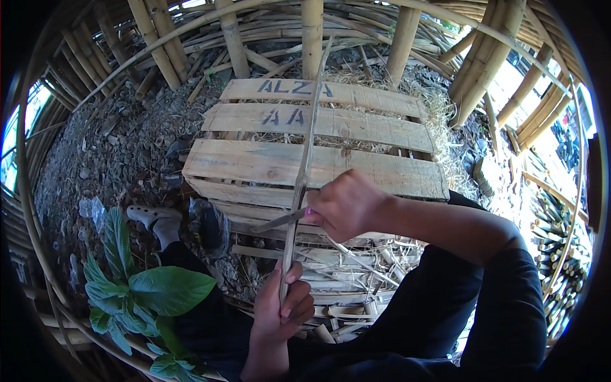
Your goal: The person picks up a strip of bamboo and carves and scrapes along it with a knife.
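Observation:
A long, narrow bamboo strip [309,137] runs from my lap out over a wooden crate [254,162]. Near its lower end my left hand [283,302] is closed around it. Higher up, my right hand [347,207] grips a knife by its pink handle, most of which the fingers hide. The grey knife blade [275,223] points left and lies across the strip, touching or very close to it just above my left hand. The strip's far end reaches past the crate's back edge.
Straw [445,140] lies around and inside the slatted crate. Split bamboo pieces [344,280] are heaped between my legs. A leafy plant [140,290] stands at the left near my shoe [153,216]. Bamboo posts [312,38] rise behind, and cut poles [557,254] are stacked at right.

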